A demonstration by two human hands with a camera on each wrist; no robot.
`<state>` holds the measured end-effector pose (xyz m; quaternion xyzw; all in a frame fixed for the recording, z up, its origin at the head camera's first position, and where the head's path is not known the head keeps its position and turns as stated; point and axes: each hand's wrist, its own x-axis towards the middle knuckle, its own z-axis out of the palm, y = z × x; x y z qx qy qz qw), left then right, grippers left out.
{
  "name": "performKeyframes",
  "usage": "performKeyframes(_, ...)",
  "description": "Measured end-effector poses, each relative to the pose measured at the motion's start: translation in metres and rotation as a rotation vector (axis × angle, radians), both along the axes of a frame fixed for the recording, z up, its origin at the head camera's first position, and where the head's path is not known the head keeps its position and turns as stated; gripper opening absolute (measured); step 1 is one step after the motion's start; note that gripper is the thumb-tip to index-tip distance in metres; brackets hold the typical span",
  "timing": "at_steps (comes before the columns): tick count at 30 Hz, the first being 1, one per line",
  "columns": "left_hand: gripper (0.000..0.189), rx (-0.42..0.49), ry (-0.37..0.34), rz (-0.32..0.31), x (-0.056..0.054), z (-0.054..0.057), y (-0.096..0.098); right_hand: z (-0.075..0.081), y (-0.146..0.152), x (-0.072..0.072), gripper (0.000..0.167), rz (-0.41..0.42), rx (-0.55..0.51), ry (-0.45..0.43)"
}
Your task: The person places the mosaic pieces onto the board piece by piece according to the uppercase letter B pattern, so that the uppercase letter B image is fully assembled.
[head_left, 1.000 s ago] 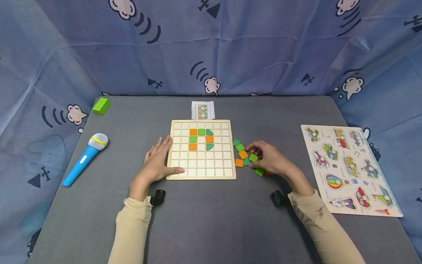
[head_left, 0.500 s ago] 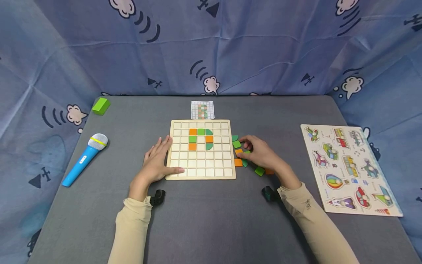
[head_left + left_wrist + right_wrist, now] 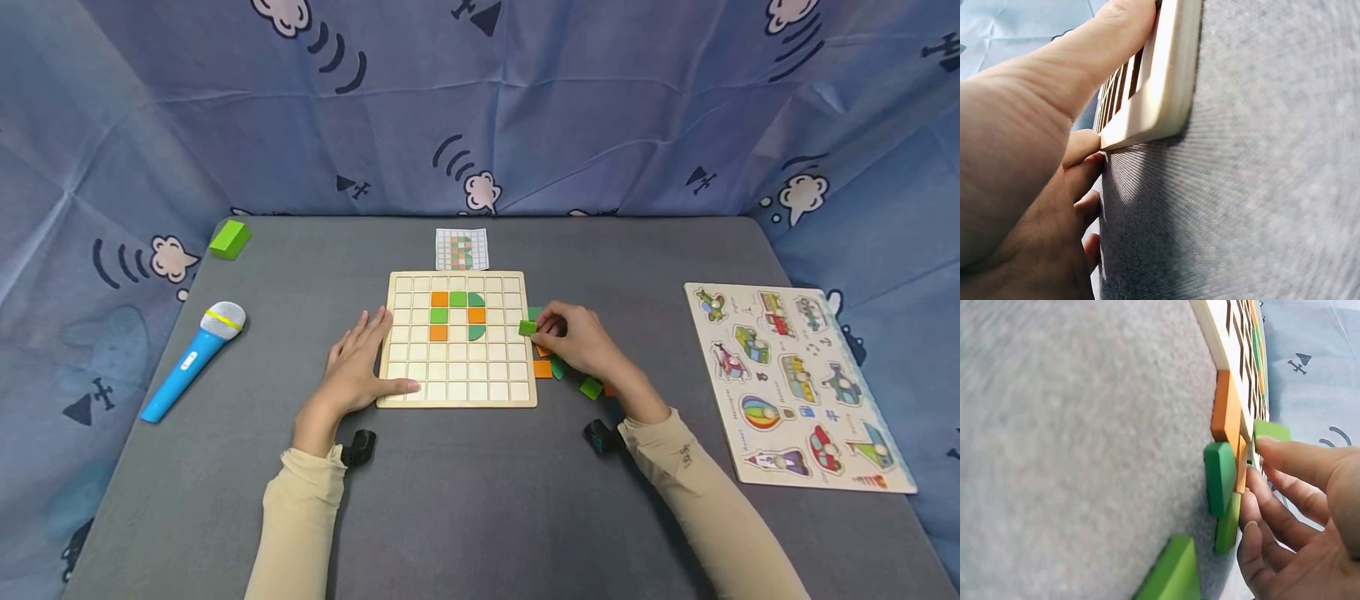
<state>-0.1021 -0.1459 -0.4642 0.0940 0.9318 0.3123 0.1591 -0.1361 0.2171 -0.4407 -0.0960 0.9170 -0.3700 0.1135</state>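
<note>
A wooden grid board point(image 3: 457, 398) lies mid-table, with orange, green and dark green tiles set in its upper cells. My left hand point(image 3: 351, 364) rests along its left edge, fingers stretched out and the thumb point(image 3: 1104, 31) on the frame. Between thumb and fingertips my right hand point(image 3: 581, 337) pinches a light green square tile point(image 3: 528, 327), tilted over the board's right edge. Below that hand lie loose tiles: an orange square point(image 3: 543, 369), a dark green piece point(image 3: 1219, 478) and a green square point(image 3: 591, 388). Other loose tiles are partly hidden under the hand.
A small pattern card point(image 3: 462, 250) lies just behind the board. To the left are a blue toy microphone point(image 3: 197, 358) and a green block point(image 3: 230, 240). A vehicle picture puzzle point(image 3: 798, 387) covers the right side. Patterned cloth point(image 3: 480, 108) hangs behind the table.
My right hand has moved left from the loose tiles to the board's right edge, picking up a green square tile. The left hand has stayed in place.
</note>
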Motion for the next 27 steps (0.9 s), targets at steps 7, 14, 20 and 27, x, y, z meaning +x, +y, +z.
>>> performKeyframes(7,0.124,0.003,0.0,-0.005,0.0,0.002,0.0,-0.002,-0.007,-0.001,0.009,0.023,-0.005,0.054)
performKeyframes(14,0.123,0.016,0.002,-0.004,0.001,0.004,0.0,-0.003,-0.015,-0.004,0.008,0.022,-0.042,0.076)
performKeyframes(20,0.123,0.003,-0.006,-0.004,0.001,0.005,0.001,0.001,-0.035,-0.007,0.007,0.014,-0.111,0.068)
performKeyframes(27,0.125,-0.002,-0.012,0.006,0.0,0.004,0.001,-0.002,-0.063,-0.011,0.008,0.038,-0.189,0.107)
